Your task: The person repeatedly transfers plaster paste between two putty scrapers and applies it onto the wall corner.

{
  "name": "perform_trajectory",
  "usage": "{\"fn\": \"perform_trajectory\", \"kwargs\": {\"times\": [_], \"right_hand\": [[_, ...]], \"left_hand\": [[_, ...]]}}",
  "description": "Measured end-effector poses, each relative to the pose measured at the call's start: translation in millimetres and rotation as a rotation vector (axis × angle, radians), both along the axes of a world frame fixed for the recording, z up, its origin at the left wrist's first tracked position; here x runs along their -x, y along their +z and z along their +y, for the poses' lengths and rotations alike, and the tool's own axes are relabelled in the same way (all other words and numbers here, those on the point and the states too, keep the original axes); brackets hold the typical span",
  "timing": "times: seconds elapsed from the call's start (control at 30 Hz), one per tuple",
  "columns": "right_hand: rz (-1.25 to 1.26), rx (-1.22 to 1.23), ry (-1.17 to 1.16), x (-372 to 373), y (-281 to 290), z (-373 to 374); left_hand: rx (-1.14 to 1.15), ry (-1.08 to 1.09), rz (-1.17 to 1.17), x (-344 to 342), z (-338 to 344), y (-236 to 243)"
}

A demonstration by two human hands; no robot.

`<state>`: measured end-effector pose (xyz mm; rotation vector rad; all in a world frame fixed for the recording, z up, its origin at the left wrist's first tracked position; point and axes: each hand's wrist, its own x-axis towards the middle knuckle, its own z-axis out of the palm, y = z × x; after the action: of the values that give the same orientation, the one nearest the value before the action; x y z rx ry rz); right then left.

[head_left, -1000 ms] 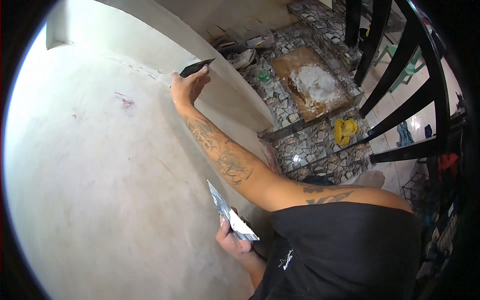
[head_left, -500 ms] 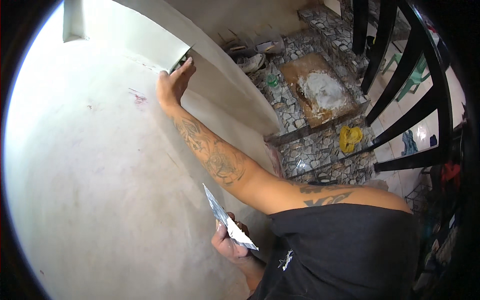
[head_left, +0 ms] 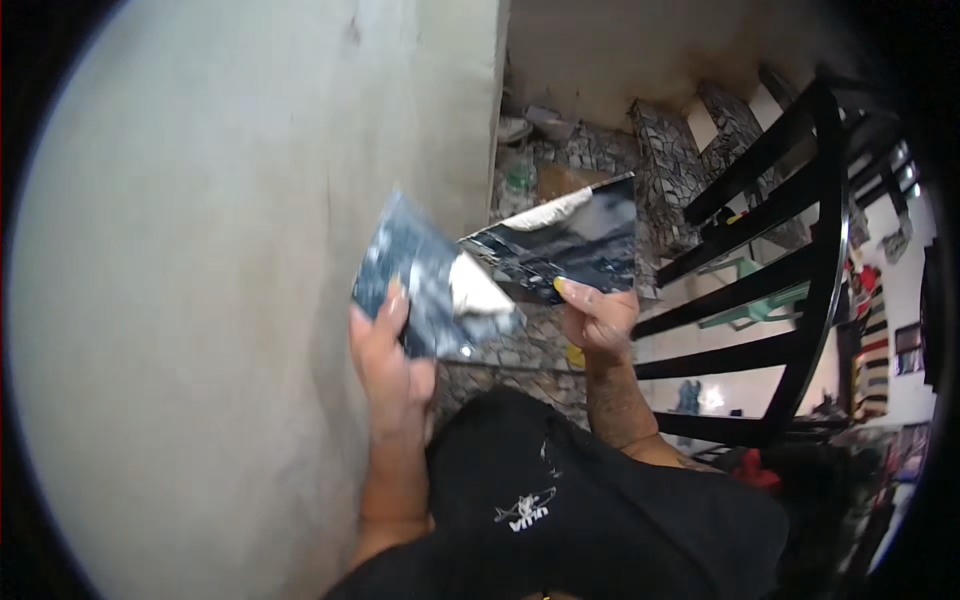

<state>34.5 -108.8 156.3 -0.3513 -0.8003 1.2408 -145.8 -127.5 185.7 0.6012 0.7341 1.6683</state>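
Note:
My left hand [head_left: 390, 365] grips a blue-grey flat scraper plate [head_left: 405, 250] with a thick lump of white putty at its right side. My right hand [head_left: 600, 320] holds a dark flat scraper plate [head_left: 590, 240], which carries a strip of white putty along its upper edge. The two plates are held before my torso, their inner corners overlapping in the view; whether they touch I cannot tell. The pale plastered wall [head_left: 220, 300] fills the left of the view, with its vertical edge behind the plates.
A black railing [head_left: 815, 260] runs down the right side beside mosaic stone steps [head_left: 665, 170]. A brown board [head_left: 565, 182] and a green bottle [head_left: 519, 176] lie behind the plates. Beyond the railing are a green plastic chair [head_left: 755, 300] and scattered household items.
My right hand has come down from the top of the wall to beside my left hand, its plate now showing putty. My left hand is raised, and the view has turned toward the steps.

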Motion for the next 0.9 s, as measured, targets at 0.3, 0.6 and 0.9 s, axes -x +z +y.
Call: {"fn": "perform_trajectory", "kwargs": {"times": [0.3,0.6,0.9], "right_hand": [[-0.894,-0.514,-0.109,-7,-27,-20],[-1.305,-0.008,0.173,-44,-184,22],[-0.974,-0.104,-0.600,-90,-107,369]], "left_hand": [[0.033,-0.033,-0.120,-13,12,-56],[0.124,-0.183,-0.219,-16,37,-49],[0.624,-0.327,-0.178,-20,135,-183]]}}
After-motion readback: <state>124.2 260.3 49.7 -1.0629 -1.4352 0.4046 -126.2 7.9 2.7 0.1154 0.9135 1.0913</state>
